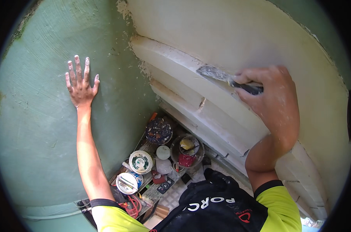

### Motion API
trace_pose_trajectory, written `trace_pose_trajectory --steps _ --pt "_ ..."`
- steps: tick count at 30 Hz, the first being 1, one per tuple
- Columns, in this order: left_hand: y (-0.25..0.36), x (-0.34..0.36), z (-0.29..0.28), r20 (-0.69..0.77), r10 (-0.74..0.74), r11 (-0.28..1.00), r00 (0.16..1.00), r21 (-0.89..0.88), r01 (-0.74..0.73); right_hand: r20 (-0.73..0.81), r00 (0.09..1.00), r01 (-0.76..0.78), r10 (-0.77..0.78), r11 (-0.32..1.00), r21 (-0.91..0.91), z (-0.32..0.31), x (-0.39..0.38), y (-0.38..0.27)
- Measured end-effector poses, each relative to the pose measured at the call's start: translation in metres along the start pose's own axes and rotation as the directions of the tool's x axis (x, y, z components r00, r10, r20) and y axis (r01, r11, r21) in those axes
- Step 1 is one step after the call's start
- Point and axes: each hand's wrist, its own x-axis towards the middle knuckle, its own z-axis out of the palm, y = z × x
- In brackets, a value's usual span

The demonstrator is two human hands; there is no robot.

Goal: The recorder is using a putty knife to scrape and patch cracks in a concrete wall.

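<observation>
The flat steel putty knife with a dark handle (222, 77) lies blade-first on the white plastered moulding ledge (171, 58), clenched in the right hand (270, 94): smoothing filler seems under way, calling for steady pressure. The left hand (81, 83) braces flat, fingers spread, on the green wall (36, 116); paint tubs (140, 162) sit below.

Both arms bare from the short sleeves down; no gloves, watch or rings seen. Left grip (81, 84) and right grip (269, 92) both dusted with pale plaster specks, heaviest on fingers and knuckles. Shirt (278, 207) bright yellow-green, each sleeve edged with a narrow black cuff; sleeves at 7 and 5 o'clock of frame. Between them, at 6 o'clock, a black garment (212, 203) with white lettering and a small red mark, smeared with light dust.
</observation>
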Motion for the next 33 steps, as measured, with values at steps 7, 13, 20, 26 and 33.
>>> trace_pose_trajectory --steps 7,13,20,26,33 --pt "0.000 0.000 0.007 -0.015 -0.002 1.000 1.000 -0.031 0.002 0.006 1.000 0.008 -0.009 0.995 0.101 0.011 -0.001 0.001" --pt "0.001 0.006 0.008 -0.022 0.000 1.000 1.000 -0.002 0.000 0.030 1.000 -0.003 0.002 1.000 0.020 -0.011 -0.014 0.000" --pt "-0.001 0.001 0.005 -0.048 0.004 0.999 0.999 -0.041 -0.006 0.098 0.992 -0.096 0.078 0.976 0.197 -0.023 -0.015 -0.004" --pt "-0.002 0.001 -0.003 -0.003 -0.004 1.000 1.000 0.005 0.004 0.036 0.998 -0.047 0.047 0.999 -0.014 -0.008 -0.002 -0.016" --pt "0.000 0.004 0.000 -0.032 -0.009 1.000 0.999 -0.010 0.009 0.005 0.999 -0.044 0.044 0.999 0.010 -0.005 0.000 -0.005"
